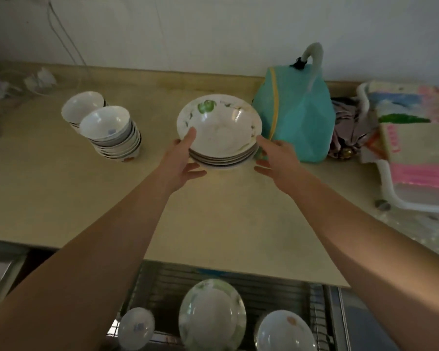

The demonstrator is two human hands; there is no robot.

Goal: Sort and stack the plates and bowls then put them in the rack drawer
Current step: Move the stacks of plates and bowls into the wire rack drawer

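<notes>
A stack of several white deep plates [219, 133] with a green leaf print sits mid-counter. My left hand [180, 163] grips its left side, thumb over the top rim and fingers underneath. My right hand [279, 158] holds the right side the same way. Two leaning stacks of white bowls stand to the left, the nearer one [112, 133] taller than the one behind [83, 106]. Below the counter edge the wire rack drawer [276, 292] is pulled out and holds a plate [212, 315], a small bowl [136, 328] and a larger bowl [285, 330].
A teal bag [299, 117] stands right beside the plate stack, touching distance from my right hand. Further right is a white basket [390, 183] of colourful packets. The beige counter [213, 224] stretches between the plates and the drawer. Clutter lies at the far left.
</notes>
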